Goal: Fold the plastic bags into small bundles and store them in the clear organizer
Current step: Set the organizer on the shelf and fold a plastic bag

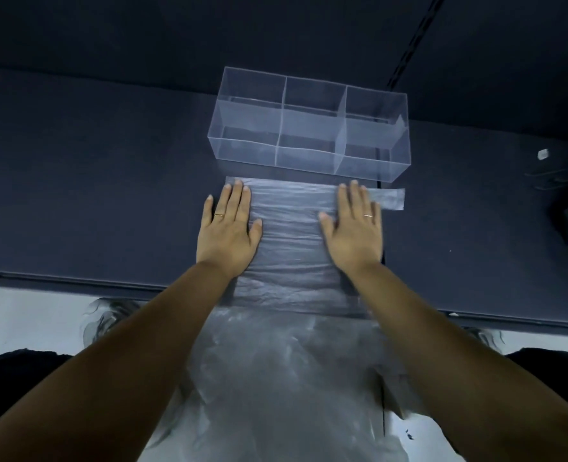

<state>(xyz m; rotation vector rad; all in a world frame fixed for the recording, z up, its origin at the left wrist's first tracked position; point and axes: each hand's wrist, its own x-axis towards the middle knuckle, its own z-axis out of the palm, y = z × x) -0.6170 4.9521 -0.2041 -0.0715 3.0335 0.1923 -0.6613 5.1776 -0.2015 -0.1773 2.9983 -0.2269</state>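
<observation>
Bag (292, 228): thin, see-through, wrinkled; spread flat on the table (92, 178), near end hanging over the table's front edge.
Organizer (242, 141): clear, divided into compartments, no bundle seen inside; just beyond the far end of the bag, apart from it.
Left hand (227, 228): flat, fingers straight, pressing the left edge of the bag, gripping nothing.
Right hand (354, 233): flat, fingers straight, pressing the right side, gripping nothing.
Strip (389, 199): narrow tail of the bag, sticking out past the right hand.
Loose plastic (276, 378): heaped below the table edge; same bag or others, cannot tell.
Risk, slipping: likely if either palm lifts; overhang pulls the film off the table.
Risk, puffy fold: from air trapped under the wrinkles.
Risk, lopsided bundle: from the strip left untucked.
Risk, knocked organizer: from a hard forward sweep of the hands.
</observation>
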